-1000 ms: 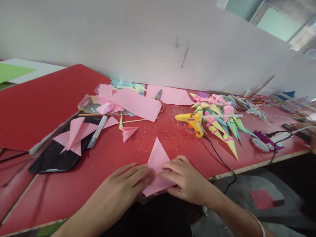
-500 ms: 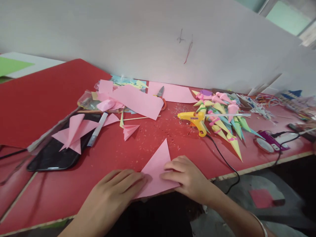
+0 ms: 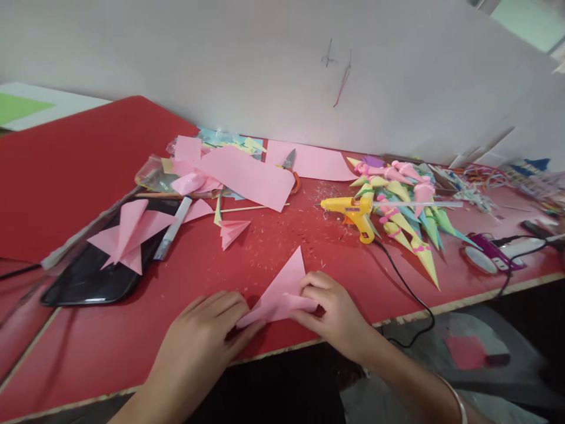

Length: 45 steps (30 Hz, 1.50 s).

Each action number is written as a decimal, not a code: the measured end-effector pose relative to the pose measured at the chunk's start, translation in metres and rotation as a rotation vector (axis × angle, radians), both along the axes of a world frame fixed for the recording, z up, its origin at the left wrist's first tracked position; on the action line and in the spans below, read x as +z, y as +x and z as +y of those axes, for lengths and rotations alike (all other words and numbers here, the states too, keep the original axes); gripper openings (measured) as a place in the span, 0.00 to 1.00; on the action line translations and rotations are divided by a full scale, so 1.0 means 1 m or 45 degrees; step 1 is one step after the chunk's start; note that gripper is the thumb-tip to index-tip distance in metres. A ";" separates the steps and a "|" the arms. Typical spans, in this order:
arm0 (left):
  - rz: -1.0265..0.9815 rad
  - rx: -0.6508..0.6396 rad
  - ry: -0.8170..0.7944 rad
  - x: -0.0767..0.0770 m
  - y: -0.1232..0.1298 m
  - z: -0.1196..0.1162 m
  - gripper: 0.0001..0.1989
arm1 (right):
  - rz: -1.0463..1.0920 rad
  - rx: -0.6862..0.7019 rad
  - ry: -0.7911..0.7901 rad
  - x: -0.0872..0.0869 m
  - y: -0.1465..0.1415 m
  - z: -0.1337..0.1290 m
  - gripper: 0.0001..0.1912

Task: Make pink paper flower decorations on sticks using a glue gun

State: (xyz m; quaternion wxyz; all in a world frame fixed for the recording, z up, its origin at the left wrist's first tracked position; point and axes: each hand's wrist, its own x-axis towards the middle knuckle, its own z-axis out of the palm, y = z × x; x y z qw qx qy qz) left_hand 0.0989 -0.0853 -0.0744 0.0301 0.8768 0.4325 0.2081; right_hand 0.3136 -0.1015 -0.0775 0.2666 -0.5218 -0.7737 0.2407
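Observation:
A pink paper triangle (image 3: 285, 281) stands near the front edge of the red table, its tip pointing away from me and its near edge folded up. My left hand (image 3: 209, 330) pinches the paper's left corner between thumb and fingers. At the right corner, my right hand (image 3: 333, 312) grips the folded edge the same way. Beyond the paper lies a small pleated pink piece (image 3: 233, 232). A pink folded paper shape (image 3: 131, 237) rests on a black phone-like slab (image 3: 95, 277) at the left.
A yellow glue gun (image 3: 353, 213) with its black cord lies right of centre, beside a pile of coloured paper cones (image 3: 404, 203). Orange-handled scissors (image 3: 293, 174), pink sheets (image 3: 247, 176) and a marker (image 3: 174, 229) lie further back. A purple power strip (image 3: 501, 256) is at the right.
The near edge of the pink triangle has been lifted and folded up. Both hands have gone from pressing flat on the paper to pinching its corners. The view has shifted slightly.

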 end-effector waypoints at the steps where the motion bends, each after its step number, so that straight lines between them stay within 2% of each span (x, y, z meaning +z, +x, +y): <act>1: 0.010 0.031 -0.006 0.000 0.000 0.000 0.27 | -0.014 -0.027 -0.023 0.000 -0.001 0.000 0.13; 4: 0.041 0.069 -0.057 -0.001 0.000 -0.001 0.25 | -0.065 -0.069 -0.055 -0.001 -0.003 0.000 0.08; 8: 0.079 0.081 -0.166 -0.004 -0.006 0.000 0.19 | -0.175 -0.122 -0.013 -0.004 -0.005 0.000 0.12; 10: 0.119 0.057 -0.145 -0.005 -0.010 0.002 0.14 | -0.202 -0.122 0.003 -0.005 -0.005 0.000 0.12; 12: 0.174 -0.052 -0.079 -0.006 -0.015 0.005 0.19 | -0.210 -0.107 0.007 -0.005 -0.005 0.000 0.10; 15: 0.277 -0.369 0.042 -0.003 -0.016 0.008 0.32 | -0.230 -0.090 0.020 -0.006 -0.005 0.001 0.09; 17: 0.363 -0.542 0.094 0.001 -0.014 0.010 0.32 | -0.256 -0.087 0.036 -0.006 -0.005 0.001 0.09; 19: 0.424 -0.620 0.107 0.006 -0.014 0.010 0.29 | -0.274 -0.079 0.051 -0.006 -0.005 0.002 0.10; 22: 0.454 -0.621 0.080 0.007 -0.020 0.009 0.28 | -0.274 -0.063 0.057 -0.005 -0.005 0.003 0.11; 26: 0.445 -0.575 0.045 -0.008 -0.046 0.007 0.31 | -0.235 -0.079 0.059 -0.006 -0.005 0.000 0.09; 28: 0.384 -0.524 0.075 -0.018 -0.058 0.006 0.33 | -0.206 -0.128 0.128 -0.008 -0.004 -0.004 0.09; 30: 0.370 -0.513 0.079 -0.023 -0.064 0.005 0.34 | -0.250 -0.149 0.256 -0.009 -0.003 -0.008 0.15; 32: 0.378 -0.514 0.091 -0.022 -0.065 0.005 0.33 | -0.379 -0.015 0.403 -0.010 -0.001 -0.010 0.18; 34: 0.384 -0.513 0.129 -0.017 -0.062 0.005 0.32 | -0.500 0.207 0.479 -0.009 0.001 -0.010 0.23; 37: 0.415 -0.529 0.174 -0.010 -0.057 0.005 0.31 | -0.567 0.385 0.406 -0.006 0.005 -0.007 0.26; 42: 0.377 -0.501 0.172 -0.018 -0.067 0.001 0.32 | -0.531 0.392 0.243 0.000 0.013 -0.010 0.25; 45: 0.385 -0.458 0.110 -0.025 -0.077 -0.004 0.35 | -0.478 0.320 0.146 0.004 0.022 -0.017 0.25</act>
